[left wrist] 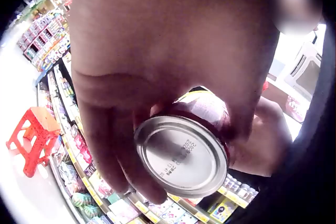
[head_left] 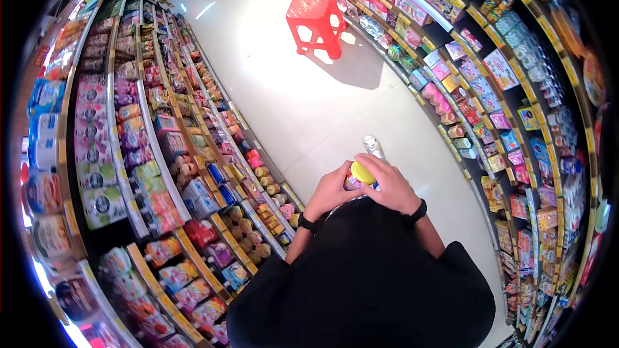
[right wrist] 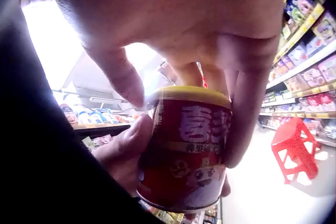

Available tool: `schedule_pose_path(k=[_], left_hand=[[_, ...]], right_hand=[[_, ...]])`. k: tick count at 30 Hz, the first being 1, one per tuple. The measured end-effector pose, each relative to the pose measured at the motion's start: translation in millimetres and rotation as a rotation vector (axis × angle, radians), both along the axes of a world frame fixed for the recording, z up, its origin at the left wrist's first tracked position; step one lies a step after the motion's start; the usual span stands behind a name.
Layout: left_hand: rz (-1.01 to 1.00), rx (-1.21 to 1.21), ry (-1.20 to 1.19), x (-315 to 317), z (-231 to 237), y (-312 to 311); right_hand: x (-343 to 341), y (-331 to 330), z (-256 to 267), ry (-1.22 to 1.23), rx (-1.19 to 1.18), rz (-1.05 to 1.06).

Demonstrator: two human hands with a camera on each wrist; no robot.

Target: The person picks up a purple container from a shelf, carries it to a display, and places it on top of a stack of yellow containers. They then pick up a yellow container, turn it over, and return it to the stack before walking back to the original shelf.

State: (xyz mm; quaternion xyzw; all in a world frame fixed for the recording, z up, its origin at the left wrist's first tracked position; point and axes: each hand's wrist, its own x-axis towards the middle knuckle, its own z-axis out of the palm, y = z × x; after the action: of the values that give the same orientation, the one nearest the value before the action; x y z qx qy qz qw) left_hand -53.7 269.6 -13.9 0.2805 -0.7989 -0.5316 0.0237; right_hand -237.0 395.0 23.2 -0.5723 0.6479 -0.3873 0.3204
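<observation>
A small red can (right wrist: 184,155) with a yellow plastic lid (head_left: 363,172) is held upright between both hands in front of the body. My left hand (head_left: 330,190) grips its lower side; the can's metal base (left wrist: 181,155), printed with dark date figures, shows in the left wrist view. From above, my right hand (head_left: 394,188) holds the can near the lid, its fingers and thumb spread round the rim. Large pale characters and a small cartoon figure mark the label in the right wrist view. The palms hide part of the can.
Shop shelves packed with bagged and boxed snacks rise along the left (head_left: 184,148) and right (head_left: 477,90) of the aisle. A red plastic stool (head_left: 316,16) stands on the pale floor (head_left: 258,77) ahead. One white shoe (head_left: 372,146) shows just beyond the hands.
</observation>
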Motion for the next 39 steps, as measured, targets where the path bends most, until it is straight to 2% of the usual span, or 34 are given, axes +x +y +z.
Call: schedule_pose_path(k=[4, 7, 9, 13, 16, 20, 23, 24, 27, 31, 33, 34, 39], left_hand=[[0.059, 0.035, -0.074, -47, 3, -65], [0.140, 0.059, -0.084, -89, 13, -118], [0.181, -0.014, -0.091, -96, 15, -145], [0.325, 0.019, -0.014, -112, 18, -203], [0.387, 0.003, -0.034, -102, -9, -253], [0.371, 0.037, -0.032, -77, -36, -340], [0.324, 0.026, -0.056, -48, -31, -418], [0.324, 0.012, -0.026, -41, -23, -448], [0.287, 0.014, -0.001, -19, -14, -530], [0.170, 0.022, -0.081, 1, -12, -618], [0.175, 0.043, -0.053, 6, -22, -654], [0.173, 0.080, -0.036, 9, -27, -672], [0.138, 0.204, -0.071, 9, -57, -773]], right_hand=[[-68, -82, -10, -0.086, 0.000, 0.092], [-114, -143, 6, -0.145, -0.010, 0.173], [-132, -183, 8, -0.212, -0.003, 0.229], [-150, -270, 2, -0.203, 0.039, 0.344], [-146, -337, -13, -0.114, 0.060, 0.390], [-126, -437, -17, 0.055, 0.074, 0.428], [-89, -514, 8, 0.241, 0.132, 0.452], [-78, -540, 12, 0.295, 0.074, 0.468], [-55, -610, 16, 0.289, -0.029, 0.485], [-35, -689, 14, 0.405, 0.055, 0.500], [-32, -721, 0, 0.409, 0.000, 0.489], [-32, -742, 6, 0.371, 0.124, 0.517], [-34, -857, -31, 0.485, 0.092, 0.651]])
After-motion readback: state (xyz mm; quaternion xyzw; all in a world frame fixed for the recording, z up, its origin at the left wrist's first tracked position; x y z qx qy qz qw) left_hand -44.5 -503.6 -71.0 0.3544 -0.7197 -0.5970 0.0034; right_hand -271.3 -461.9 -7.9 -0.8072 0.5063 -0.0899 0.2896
